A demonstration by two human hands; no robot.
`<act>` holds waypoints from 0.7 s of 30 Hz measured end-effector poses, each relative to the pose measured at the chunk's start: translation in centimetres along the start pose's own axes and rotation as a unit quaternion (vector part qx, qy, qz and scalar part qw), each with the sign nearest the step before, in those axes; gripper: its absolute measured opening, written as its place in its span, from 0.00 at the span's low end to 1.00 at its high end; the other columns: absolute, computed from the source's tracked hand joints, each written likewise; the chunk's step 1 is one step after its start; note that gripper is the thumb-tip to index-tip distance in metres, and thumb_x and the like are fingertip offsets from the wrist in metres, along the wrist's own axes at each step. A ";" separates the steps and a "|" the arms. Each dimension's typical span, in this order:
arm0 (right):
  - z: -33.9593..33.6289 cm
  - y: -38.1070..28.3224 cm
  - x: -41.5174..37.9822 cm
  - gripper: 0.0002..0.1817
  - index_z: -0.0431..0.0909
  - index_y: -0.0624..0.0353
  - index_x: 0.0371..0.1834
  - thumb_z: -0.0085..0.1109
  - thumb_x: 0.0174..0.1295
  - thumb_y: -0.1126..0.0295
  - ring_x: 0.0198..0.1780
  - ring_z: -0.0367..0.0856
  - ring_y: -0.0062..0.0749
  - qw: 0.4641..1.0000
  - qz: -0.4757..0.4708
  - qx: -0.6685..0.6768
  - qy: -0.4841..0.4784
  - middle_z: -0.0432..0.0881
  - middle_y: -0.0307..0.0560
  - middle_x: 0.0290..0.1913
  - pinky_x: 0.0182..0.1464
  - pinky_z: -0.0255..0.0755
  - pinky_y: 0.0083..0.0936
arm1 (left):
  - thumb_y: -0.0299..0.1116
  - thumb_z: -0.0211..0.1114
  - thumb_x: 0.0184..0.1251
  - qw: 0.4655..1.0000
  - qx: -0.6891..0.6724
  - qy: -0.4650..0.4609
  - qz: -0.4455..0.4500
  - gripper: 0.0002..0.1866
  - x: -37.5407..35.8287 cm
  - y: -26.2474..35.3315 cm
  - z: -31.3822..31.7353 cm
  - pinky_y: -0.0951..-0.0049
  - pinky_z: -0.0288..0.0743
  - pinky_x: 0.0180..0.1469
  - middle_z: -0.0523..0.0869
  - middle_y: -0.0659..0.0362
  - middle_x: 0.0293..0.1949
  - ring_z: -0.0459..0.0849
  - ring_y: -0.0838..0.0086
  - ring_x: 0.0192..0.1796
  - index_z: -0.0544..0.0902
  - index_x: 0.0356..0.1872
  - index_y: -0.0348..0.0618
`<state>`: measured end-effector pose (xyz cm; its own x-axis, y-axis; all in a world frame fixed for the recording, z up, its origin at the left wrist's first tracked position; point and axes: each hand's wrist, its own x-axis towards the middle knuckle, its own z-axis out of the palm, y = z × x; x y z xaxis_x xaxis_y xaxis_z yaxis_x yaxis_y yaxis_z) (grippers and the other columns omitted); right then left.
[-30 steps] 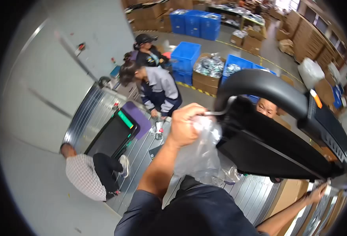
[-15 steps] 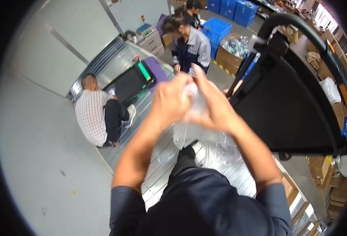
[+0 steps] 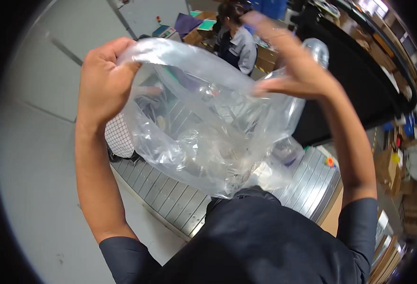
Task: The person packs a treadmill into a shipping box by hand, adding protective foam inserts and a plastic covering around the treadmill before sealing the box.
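Observation:
A large clear plastic bag (image 3: 194,142) hangs spread open in front of my body, its mouth facing up. My left hand (image 3: 107,78) pinches the bag's rim at the upper left, thumb and fingers pressed together on the film. At the upper right, my right hand (image 3: 291,61) is blurred by motion, with thumb and fingers spread apart beside the bag's right edge. Through the film, parts of the metal slatted surface show, but the bag's bottom is crumpled and hard to make out.
Below the bag runs a metal slatted conveyor (image 3: 166,184). A black framed panel (image 3: 355,94) stands at the right. One person in a grey jacket (image 3: 241,47) is beyond the bag; another in a checked shirt (image 3: 118,135) is low at the left. Cardboard (image 3: 386,173) lies far right.
My hands have moved apart, and the bunched plastic between them is now spread into a wide open bag. The view has shifted, with the black panel now farther up and right.

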<state>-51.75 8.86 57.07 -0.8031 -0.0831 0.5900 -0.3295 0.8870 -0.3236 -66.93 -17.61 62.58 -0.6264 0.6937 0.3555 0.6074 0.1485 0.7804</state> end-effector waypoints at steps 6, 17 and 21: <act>11.3 9.1 -7.7 0.11 0.82 0.58 0.37 0.59 0.59 0.63 0.38 0.81 0.45 0.934 0.300 -0.094 -0.170 0.83 0.54 0.35 0.44 0.73 0.34 | 0.31 0.67 0.50 0.904 0.376 -0.189 -0.077 0.09 -6.3 -6.4 -5.8 0.64 0.70 0.32 0.75 0.47 0.19 0.77 0.60 0.25 0.80 0.25 0.35; 14.1 -0.8 -11.2 0.19 0.78 0.48 0.43 0.54 0.44 0.76 0.30 0.81 0.48 0.947 0.190 -0.189 -0.179 0.82 0.50 0.31 0.34 0.75 0.41 | 0.27 0.56 0.55 0.852 0.516 -0.057 -0.076 0.06 -31.1 -14.2 -9.5 0.60 0.71 0.30 0.81 0.52 0.24 0.80 0.58 0.28 0.79 0.33 0.44; 27.3 4.7 -30.3 0.15 0.81 0.56 0.40 0.44 0.59 0.65 0.43 0.82 0.52 0.770 0.319 -0.135 -0.537 0.82 0.62 0.39 0.46 0.75 0.42 | 0.42 0.54 0.63 0.835 0.181 -0.380 -0.355 0.17 -56.5 -25.7 6.2 0.58 0.73 0.33 0.80 0.47 0.23 0.80 0.50 0.29 0.80 0.23 0.39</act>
<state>-42.51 3.20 17.51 -0.7540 0.2092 -0.6227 0.3005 0.9528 -0.0439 -44.17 -56.24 19.25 -0.4843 0.5667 -0.6665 0.4086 0.8202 0.4004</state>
